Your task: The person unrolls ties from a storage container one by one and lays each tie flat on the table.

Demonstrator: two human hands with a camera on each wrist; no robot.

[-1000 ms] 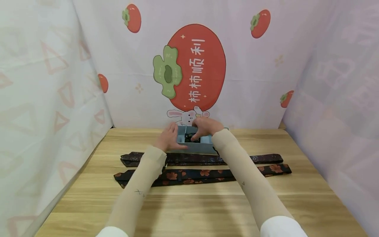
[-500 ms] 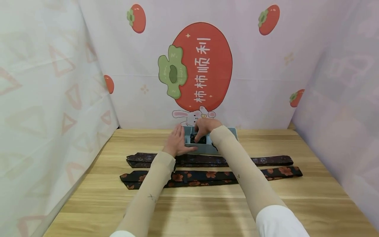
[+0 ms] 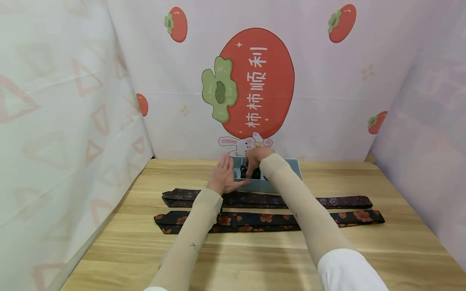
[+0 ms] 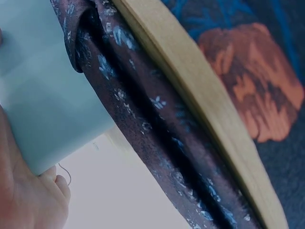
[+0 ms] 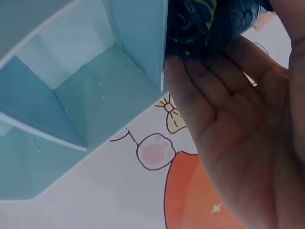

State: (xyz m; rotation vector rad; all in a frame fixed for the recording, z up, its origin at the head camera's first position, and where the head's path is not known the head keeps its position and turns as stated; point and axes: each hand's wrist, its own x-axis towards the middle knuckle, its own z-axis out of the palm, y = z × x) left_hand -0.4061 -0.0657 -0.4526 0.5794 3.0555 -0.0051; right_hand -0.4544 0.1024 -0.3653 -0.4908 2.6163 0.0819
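At the back of the table sits a light blue divided box. My left hand rests against its left end, fingers straight and thumb stretched along the front wall. In the left wrist view part of that hand touches the box's corner. My right hand reaches into a left-of-centre compartment and holds a dark, patterned rolled necktie between thumb and fingers. From the right wrist, the rolled fabric shows beside a divider, fingers against it.
Two folded neckties lie across the table in front of the box: a dark purple one with small flowers and a black one with orange flowers. A printed cloth hangs behind the box. Other compartments show bare floors.
My right hand has sunk slightly deeper into the compartment with the rolled necktie, thumb pointing further down. The left hand stays at the box's end. The whole head view has shifted.
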